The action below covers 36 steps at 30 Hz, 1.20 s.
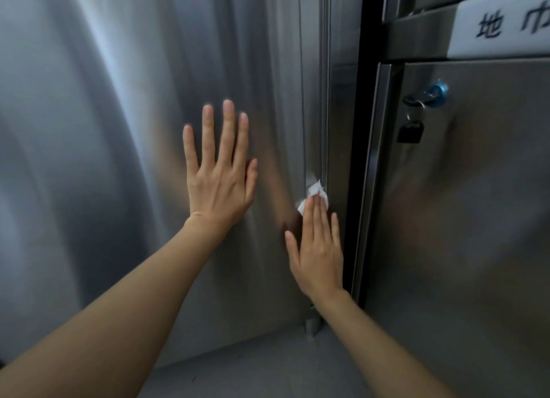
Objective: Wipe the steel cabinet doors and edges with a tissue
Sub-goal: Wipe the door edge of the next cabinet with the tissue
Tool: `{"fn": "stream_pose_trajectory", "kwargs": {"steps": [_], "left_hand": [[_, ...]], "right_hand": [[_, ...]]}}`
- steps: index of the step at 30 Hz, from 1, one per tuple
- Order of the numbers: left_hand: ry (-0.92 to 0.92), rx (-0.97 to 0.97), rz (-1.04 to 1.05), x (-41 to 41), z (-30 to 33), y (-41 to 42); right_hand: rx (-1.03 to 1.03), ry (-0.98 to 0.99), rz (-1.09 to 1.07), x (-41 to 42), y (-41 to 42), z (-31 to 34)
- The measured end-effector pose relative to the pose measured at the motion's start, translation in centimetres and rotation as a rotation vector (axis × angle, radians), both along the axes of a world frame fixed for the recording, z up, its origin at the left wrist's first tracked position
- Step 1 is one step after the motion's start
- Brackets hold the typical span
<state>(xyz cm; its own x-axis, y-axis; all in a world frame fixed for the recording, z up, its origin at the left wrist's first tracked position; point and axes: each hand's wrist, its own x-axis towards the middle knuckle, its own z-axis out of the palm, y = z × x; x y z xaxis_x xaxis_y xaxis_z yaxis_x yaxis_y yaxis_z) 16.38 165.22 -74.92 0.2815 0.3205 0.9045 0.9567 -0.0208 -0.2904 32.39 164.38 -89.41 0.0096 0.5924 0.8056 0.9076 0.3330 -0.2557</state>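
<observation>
Left hand [221,171]: grip fully open, fingers straight and spread, palm flat against the steel cabinet door [119,130]; holds nothing.

Right hand [317,249]: grip open, fingers straight and together, pressing the tissue [314,194] against the door's right edge [324,100]. Nothing is curled around the tissue.

Tissue: white, crumpled, under and just beyond the right fingertips, well right of the left hand.

Second steel door [461,219]: right of the right hand, across a dark gap. Carries a blue lock [437,89] with key and black tag [410,131].

White label [500,25]: above that door, blue characters.
</observation>
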Motion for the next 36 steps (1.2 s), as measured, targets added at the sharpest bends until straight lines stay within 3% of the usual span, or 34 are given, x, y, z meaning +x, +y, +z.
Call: {"fn": "stream_pose_trajectory", "kwargs": {"steps": [4,12,16,23,25,29,31,36], "left_hand": [[-0.012,0.015,-0.085,0.2,-1.3,-1.3],[-0.029,-0.158,-0.117,0.5,-15.6,-4.7],[-0.035,-0.170,-0.137,1.3,-18.8,-2.8],[-0.013,-0.044,-0.124,0.8,-19.9,-0.3],[-0.005,-0.038,-0.115,0.7,-19.9,-0.1],[0.009,-0.024,-0.089,0.6,-20.1,0.3],[0.016,-0.023,-0.081,0.7,-20.0,0.3],[0.035,-0.009,-0.043,0.6,-20.2,0.4]], "right_hand": [[-0.017,-0.052,-0.004,0.5,-0.4,0.2],[0.040,-0.121,0.035,1.9,0.2,-0.2],[0.083,-0.120,-0.005,2.0,0.7,-1.1],[-0.047,-0.143,0.015,1.8,-1.5,-13.1],[-0.036,-0.117,0.049,1.6,-0.9,-11.2],[0.120,0.001,0.108,1.0,1.8,-1.2],[0.147,-0.009,0.106,1.2,2.6,-0.5],[-0.036,-0.197,0.068,2.4,-0.2,-15.4]]}}
